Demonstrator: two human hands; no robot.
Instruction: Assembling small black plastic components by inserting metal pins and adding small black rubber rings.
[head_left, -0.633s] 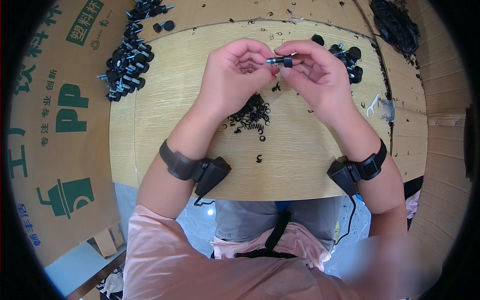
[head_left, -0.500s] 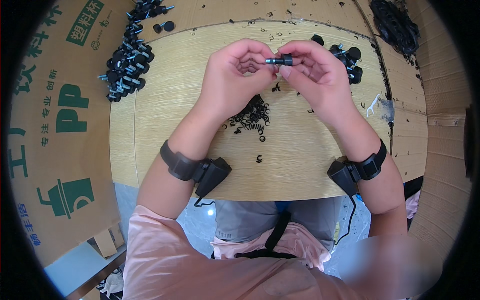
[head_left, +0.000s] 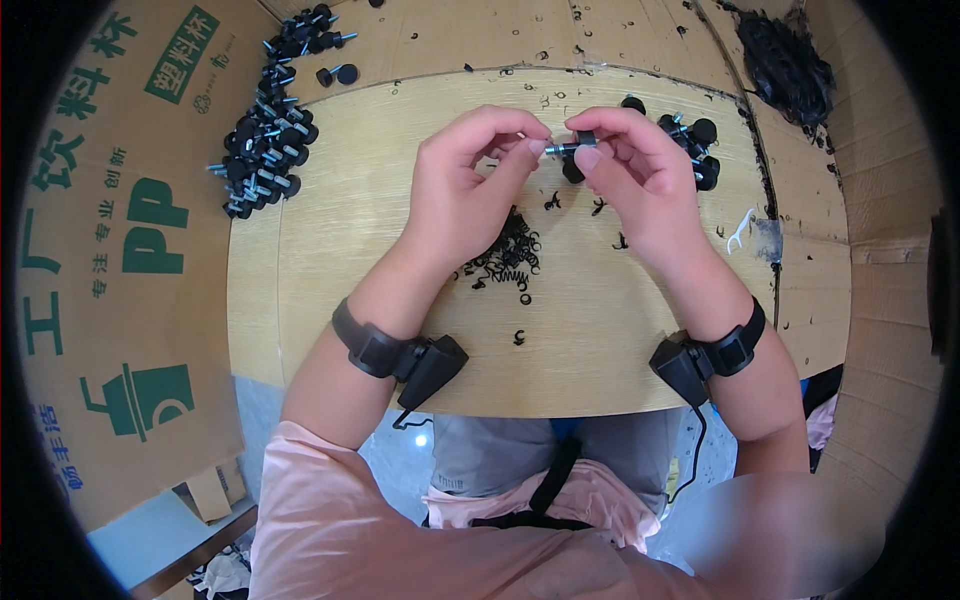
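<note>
Black-capped small screw [head_left: 568,146] sits pinched between both hands above the far middle of the wooden board [head_left: 320,260]. Left hand [head_left: 470,185] grips its shaft end with fingertips; right hand [head_left: 635,170] clenches the cap. Black springs [head_left: 508,262] lie just below, finished screws [head_left: 265,150] far left.
</note>
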